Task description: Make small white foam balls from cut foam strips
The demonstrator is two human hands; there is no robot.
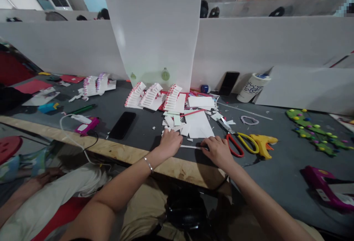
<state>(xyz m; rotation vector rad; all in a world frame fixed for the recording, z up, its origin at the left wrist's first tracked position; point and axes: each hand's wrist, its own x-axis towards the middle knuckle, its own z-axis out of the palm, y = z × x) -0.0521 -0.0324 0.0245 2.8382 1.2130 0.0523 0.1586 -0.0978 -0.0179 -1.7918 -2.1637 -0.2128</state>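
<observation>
A thin white strip (190,147) lies along the dark table near its front edge, stretched between my two hands. My left hand (170,142), fingers closed and bent down, has the strip's left end. The fingers of my right hand (218,150) are closed on its right end; the fingertips are partly hidden. Just beyond are white paper scraps and cards (197,124) and a red strip (193,113). Scissors (235,134) with red and yellow handles lie open-bladed beside my right hand, next to a yellow glue gun (264,145).
White tiered pieces with red tips (153,95) stand before a tall white board (157,34). A black phone (122,125) and a magenta device (87,124) lie to the left. A paper cup (253,88) and green decorated cutouts (318,132) stand right. Another person's hand (47,176) rests at left.
</observation>
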